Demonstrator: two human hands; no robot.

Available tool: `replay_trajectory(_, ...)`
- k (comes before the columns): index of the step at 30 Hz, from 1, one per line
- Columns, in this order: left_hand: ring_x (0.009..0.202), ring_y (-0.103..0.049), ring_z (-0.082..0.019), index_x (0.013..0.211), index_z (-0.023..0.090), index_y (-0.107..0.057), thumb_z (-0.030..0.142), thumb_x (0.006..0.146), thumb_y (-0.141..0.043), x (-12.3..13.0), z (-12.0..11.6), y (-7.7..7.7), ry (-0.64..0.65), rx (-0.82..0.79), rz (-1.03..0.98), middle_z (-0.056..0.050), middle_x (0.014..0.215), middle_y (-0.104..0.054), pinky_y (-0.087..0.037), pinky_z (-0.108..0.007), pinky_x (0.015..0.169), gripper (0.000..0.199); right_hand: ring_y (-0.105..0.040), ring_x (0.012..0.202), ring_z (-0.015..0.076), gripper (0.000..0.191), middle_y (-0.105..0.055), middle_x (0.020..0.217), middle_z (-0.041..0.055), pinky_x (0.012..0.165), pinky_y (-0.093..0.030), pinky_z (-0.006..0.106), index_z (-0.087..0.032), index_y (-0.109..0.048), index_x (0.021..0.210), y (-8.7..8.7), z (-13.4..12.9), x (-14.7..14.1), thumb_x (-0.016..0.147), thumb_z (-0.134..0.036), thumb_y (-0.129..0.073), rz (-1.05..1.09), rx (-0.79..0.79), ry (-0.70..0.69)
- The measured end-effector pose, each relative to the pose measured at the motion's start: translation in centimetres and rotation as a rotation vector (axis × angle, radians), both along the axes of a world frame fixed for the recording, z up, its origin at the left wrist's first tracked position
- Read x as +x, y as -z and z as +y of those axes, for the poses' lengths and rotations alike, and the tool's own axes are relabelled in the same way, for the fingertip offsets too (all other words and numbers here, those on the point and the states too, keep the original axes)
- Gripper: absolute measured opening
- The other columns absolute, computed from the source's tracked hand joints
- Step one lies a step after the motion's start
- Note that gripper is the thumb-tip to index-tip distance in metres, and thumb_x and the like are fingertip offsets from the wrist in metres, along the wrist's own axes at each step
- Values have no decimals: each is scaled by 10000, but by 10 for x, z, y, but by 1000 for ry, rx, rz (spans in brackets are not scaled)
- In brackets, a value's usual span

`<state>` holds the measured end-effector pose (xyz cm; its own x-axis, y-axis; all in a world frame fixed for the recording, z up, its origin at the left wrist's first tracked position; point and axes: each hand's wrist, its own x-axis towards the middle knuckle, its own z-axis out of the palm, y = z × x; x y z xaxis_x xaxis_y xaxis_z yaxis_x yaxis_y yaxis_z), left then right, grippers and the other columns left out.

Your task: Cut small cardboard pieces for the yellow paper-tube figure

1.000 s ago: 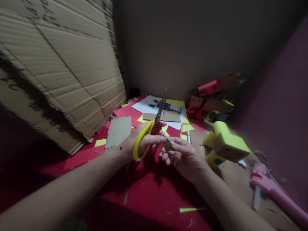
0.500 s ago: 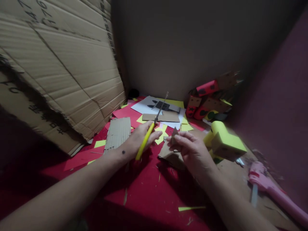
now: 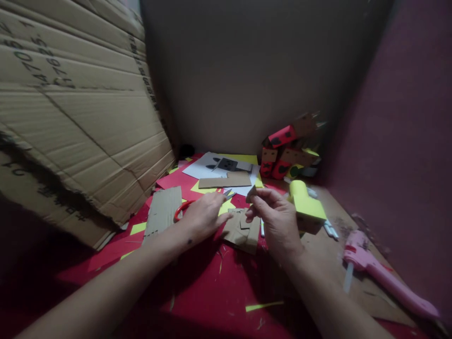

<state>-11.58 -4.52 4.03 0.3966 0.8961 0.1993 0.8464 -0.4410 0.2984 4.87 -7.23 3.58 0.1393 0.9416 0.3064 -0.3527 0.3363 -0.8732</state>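
Note:
My left hand (image 3: 206, 214) is closed over a pair of scissors, low over the papers. Their red handle loop (image 3: 181, 211) shows left of the hand, and the blades (image 3: 229, 194) stick out past the fingers; the middle is hidden. Between thumb and fingers, my right hand (image 3: 277, 212) pinches a small dark cardboard piece (image 3: 251, 193). Below and between the hands lies a brown cardboard piece (image 3: 235, 238) with a smaller square (image 3: 244, 221) on it. A strip-like cut of cardboard (image 3: 219, 182) lies farther back.
A large cardboard sheet (image 3: 92, 108) leans at the left. Near it lies a grey-brown cardboard rectangle (image 3: 162, 209). Red and yellow papered box figures (image 3: 282, 150) stand at the back right, a yellow one (image 3: 307, 207) nearer. A pink glue gun (image 3: 381, 268) lies at the right.
The scissors have gone from pointing upward in my left hand to lying low and flat under it. My right hand still pinches the small piece. The view has shifted slightly.

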Motion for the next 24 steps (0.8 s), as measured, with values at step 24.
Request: replay_trajectory(24,397,-328,-78,658,163,-516,451,771,-531,-3,18,-7,109,-656,-584,57,480,-428,-241,-207,407,310,-397,404,68,221,-513,477,-60,400,-317,197,-154,-655,724,27,14,-3,632,-322,-766,69,-256,-10)
